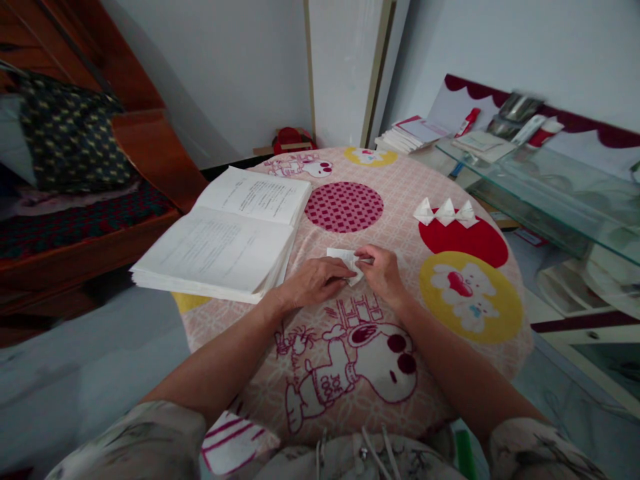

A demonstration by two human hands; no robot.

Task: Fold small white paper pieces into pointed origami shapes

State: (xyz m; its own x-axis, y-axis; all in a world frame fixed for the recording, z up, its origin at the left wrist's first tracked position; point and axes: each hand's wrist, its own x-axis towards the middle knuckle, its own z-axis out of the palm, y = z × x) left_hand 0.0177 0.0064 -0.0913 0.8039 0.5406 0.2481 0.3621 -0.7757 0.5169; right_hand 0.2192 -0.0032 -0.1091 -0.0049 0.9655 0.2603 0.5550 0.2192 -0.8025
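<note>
A small piece of white paper [341, 253] lies on the patterned tablecloth, partly folded, between my two hands. My left hand [320, 279] presses its fingers together on the near left edge of the paper. With thumb and forefinger my right hand [380, 270] pinches the paper's right side. The fingers of both hands cover part of the sheet. To the right, several folded white paper pieces [446, 212] with pointed tops stand in a row on a red circle of the cloth.
Left of my hands an open thick book [220, 233] rests on the round table [400, 180]. A glass shelf [550, 193] with small items borders the table's right side. Behind stands a stack of papers [407, 133]. A wooden seat [145, 153] is at left.
</note>
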